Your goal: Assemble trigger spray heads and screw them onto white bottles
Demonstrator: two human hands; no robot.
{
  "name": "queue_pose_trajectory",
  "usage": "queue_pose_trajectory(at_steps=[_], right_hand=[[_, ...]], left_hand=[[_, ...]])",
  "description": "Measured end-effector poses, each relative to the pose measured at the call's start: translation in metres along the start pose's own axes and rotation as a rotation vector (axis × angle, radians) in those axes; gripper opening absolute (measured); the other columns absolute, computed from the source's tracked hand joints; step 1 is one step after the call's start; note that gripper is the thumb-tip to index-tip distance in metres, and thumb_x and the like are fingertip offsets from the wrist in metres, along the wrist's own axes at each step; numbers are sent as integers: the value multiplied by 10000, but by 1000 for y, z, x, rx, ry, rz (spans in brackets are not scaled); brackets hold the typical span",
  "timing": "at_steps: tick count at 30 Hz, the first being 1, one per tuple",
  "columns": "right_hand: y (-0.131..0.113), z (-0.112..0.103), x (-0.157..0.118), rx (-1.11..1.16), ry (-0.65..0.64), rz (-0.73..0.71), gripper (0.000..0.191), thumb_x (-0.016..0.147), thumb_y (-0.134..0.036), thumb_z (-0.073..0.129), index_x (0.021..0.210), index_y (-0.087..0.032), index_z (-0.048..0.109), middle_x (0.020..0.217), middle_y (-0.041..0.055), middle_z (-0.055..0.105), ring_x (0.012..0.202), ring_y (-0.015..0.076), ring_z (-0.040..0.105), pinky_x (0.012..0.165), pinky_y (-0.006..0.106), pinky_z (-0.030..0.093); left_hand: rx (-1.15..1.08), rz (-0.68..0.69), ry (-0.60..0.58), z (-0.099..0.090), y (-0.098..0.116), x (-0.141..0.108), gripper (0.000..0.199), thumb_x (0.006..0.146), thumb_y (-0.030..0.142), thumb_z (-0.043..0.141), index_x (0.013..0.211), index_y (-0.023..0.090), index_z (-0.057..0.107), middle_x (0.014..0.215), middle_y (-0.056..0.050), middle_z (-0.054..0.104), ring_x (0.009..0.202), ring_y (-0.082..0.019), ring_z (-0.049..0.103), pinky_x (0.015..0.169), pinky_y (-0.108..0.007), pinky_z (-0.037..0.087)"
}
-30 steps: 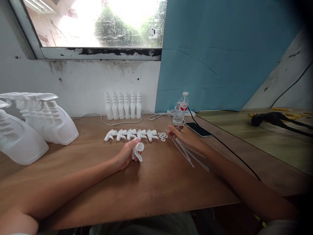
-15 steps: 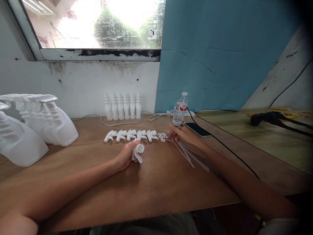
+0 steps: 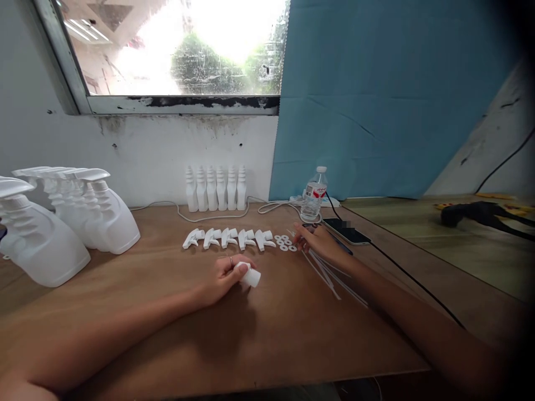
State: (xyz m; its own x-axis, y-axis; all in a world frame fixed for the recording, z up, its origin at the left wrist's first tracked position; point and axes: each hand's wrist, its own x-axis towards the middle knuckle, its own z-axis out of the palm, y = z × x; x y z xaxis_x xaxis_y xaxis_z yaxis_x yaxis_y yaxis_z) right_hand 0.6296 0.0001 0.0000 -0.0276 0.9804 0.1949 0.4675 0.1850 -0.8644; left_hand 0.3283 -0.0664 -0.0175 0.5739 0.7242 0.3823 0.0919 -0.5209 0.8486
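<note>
A white spray trigger head (image 3: 251,277) is gripped in my left hand (image 3: 228,277), its round collar pointing right and toward me. My right hand (image 3: 314,240) is lowered at the table beside several white flat ring washers (image 3: 285,243). Its fingers are bent and drawn together at the far ends of thin white dip tubes (image 3: 328,275); what is between the fingertips is too small to make out. Left of the washers, several more trigger heads (image 3: 229,238) lie in a row.
White spray bottles (image 3: 117,214) with triggers fitted stand at the left. Several slim white bottles (image 3: 216,189) line the wall. Behind my right hand are a clear water bottle (image 3: 314,195), a phone (image 3: 346,231) and a cable (image 3: 418,281).
My left hand has turned the trigger head, so its collar faces more to the right and its lever is hidden. My right hand stays beside the washers and tubes. The view has shifted slightly.
</note>
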Motion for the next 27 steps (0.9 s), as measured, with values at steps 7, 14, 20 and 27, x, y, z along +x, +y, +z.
queue_pose_trajectory(at_steps=[7, 14, 20, 27], right_hand=[[-29, -4, -13, 37, 27, -97, 626, 820, -681, 449, 623, -132, 678, 539, 86, 636, 494, 153, 581, 484, 253, 449], [-47, 25, -40, 107, -202, -206, 583, 850, -627, 466, 615, -147, 700, 640, 88, 683, 462, 138, 569, 498, 270, 446], [-52, 73, -67, 438, -574, -116, 631, 911, -554, 399, 584, -110, 705, 615, 105, 681, 382, 120, 550, 420, 248, 415], [-45, 112, -69, 630, -721, 59, 639, 904, -539, 405, 558, -73, 673, 574, 112, 662, 341, 93, 521, 337, 194, 326]], left_hand=[[444, 267, -80, -41, 3, -32, 353, 812, 280, 600, 1152, 184, 606, 1074, -137, 634, 1007, -244, 575, 906, -360, 445], [502, 40, 243, -107, -7, -56, 346, 745, 382, 635, 1051, 223, 660, 1017, -113, 671, 955, -261, 602, 888, -349, 453], [661, -370, 696, -160, -47, -41, 495, 894, 539, 310, 967, 163, 623, 665, -21, 608, 582, -161, 528, 577, -250, 396], [788, -499, 685, -194, -90, -7, 475, 868, 478, 352, 706, 138, 643, 692, -84, 665, 656, -199, 567, 596, -272, 355]])
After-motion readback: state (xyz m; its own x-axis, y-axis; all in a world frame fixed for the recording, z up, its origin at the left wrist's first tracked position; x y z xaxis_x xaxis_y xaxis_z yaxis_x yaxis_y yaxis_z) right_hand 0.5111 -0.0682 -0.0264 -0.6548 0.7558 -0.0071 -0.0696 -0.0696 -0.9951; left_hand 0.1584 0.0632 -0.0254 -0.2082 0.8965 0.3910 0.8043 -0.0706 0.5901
